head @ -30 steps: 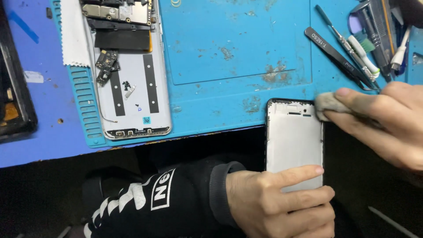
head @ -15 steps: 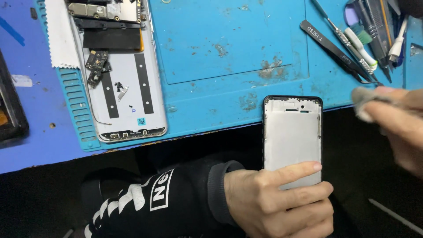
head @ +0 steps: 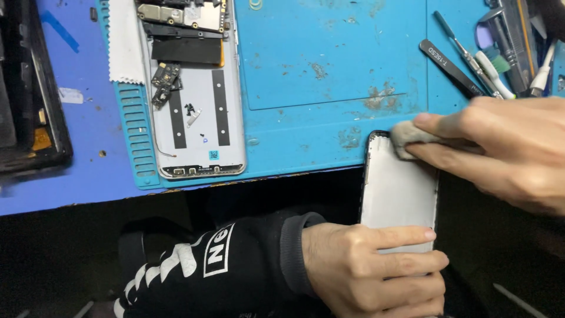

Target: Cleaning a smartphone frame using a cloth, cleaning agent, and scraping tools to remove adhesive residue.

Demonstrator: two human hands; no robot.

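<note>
The left hand (head: 376, 268) grips the lower end of the phone frame (head: 399, 188) at the blue mat's (head: 329, 65) front edge. The right hand (head: 500, 153) pinches a grey wipe (head: 409, 134) onto its top corner. The frame seems thin, light and easy to bend; holding it by the edges looks safest.

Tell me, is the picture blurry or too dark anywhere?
In the head view, the blue mat is bright and sharp; the right hand with its grey wad looks slightly soft; the phone frame held by the left hand shows no strong glare; below the mat's edge everything is dark, hiding detail.
</note>
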